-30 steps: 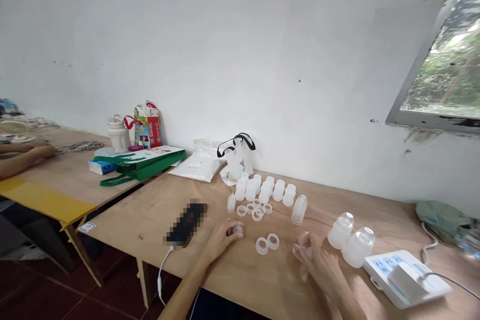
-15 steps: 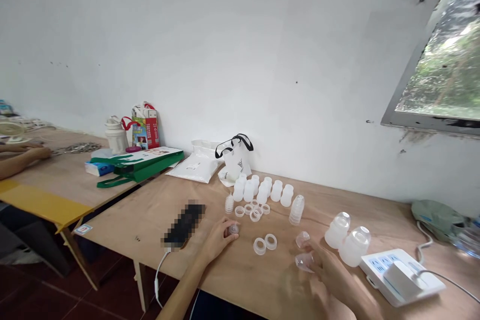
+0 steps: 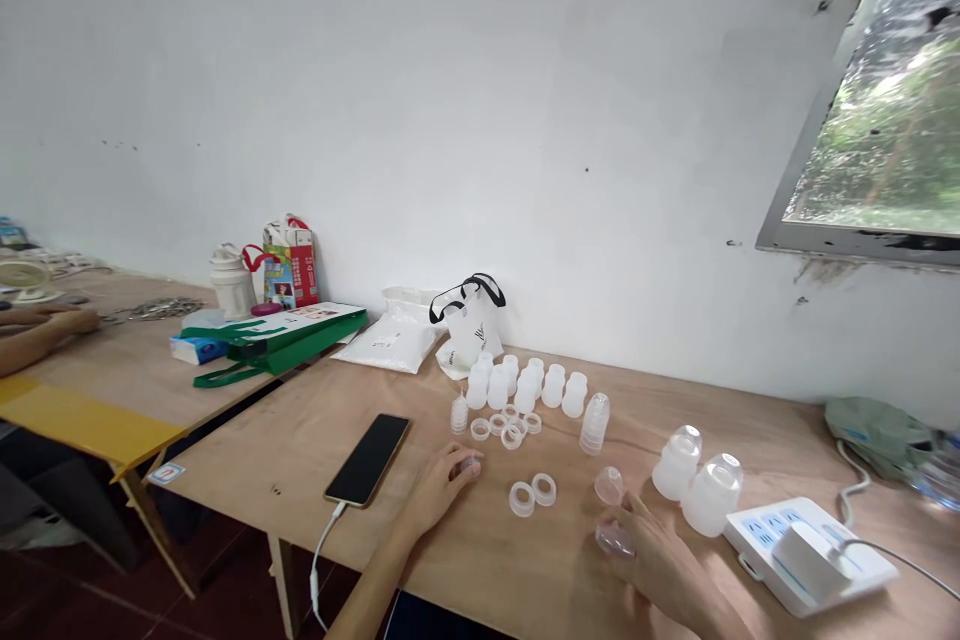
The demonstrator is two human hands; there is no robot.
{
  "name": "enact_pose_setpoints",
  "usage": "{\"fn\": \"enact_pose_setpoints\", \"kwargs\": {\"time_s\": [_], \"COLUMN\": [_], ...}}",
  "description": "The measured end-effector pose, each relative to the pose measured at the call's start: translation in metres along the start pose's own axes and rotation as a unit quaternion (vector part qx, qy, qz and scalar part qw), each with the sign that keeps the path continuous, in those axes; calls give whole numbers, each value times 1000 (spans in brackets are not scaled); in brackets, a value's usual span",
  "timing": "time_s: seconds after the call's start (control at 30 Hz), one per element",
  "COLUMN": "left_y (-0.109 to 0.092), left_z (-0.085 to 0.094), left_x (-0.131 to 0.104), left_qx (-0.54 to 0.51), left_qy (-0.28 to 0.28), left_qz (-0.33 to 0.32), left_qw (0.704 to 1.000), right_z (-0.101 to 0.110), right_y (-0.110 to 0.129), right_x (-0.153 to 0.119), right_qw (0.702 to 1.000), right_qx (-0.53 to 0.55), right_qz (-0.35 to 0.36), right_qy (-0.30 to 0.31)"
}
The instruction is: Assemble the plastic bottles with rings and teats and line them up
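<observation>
On the wooden table, my left hand (image 3: 442,483) is closed around a small clear silicone piece (image 3: 470,463). My right hand (image 3: 646,545) has its fingers on a clear dome cap (image 3: 615,538), and a second clear cap (image 3: 609,485) sits just above it. Between my hands lie two translucent rings (image 3: 522,498), side by side. Behind them are more rings (image 3: 511,437), a small stack of clear pieces (image 3: 459,414) and a stack of clear caps (image 3: 595,423). Several frosted bottles (image 3: 553,385) stand in rows at the back. Two capped bottles (image 3: 712,495) are right of my right hand.
A phone (image 3: 367,460) with a cable lies left of my left arm. A power strip (image 3: 810,555) is at the right, near a green cap (image 3: 874,435). White bags (image 3: 394,340) rest by the wall. Another person's arm (image 3: 45,335) is on the left table.
My right hand has shifted slightly and its fingers now lie over the lower cap. My left hand still holds its small piece, its fingers slightly more closed over it.
</observation>
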State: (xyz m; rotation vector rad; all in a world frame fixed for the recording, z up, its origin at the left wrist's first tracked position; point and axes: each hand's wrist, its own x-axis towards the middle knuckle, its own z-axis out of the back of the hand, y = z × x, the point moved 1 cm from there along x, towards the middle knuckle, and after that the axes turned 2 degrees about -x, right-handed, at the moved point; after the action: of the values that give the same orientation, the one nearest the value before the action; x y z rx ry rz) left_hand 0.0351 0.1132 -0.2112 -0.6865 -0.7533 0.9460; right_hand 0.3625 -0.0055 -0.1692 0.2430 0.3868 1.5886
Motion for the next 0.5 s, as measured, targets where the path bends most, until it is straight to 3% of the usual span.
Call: {"fn": "enact_pose_setpoints", "kwargs": {"time_s": [0.27,0.5], "left_y": [-9,-9], "left_z": [4,3], "left_x": [-1,0], "left_qx": [-12,-5], "left_qy": [15,5], "left_qz": [-10,-13], "left_qw": [1000,1000], "right_z": [14,8], "right_y": [-16,-19], "right_x": [4,5], "right_qw": [994,994], "right_qx": [9,-4], "right_qz": [-81,-79], "right_qy": [-68,-81]}}
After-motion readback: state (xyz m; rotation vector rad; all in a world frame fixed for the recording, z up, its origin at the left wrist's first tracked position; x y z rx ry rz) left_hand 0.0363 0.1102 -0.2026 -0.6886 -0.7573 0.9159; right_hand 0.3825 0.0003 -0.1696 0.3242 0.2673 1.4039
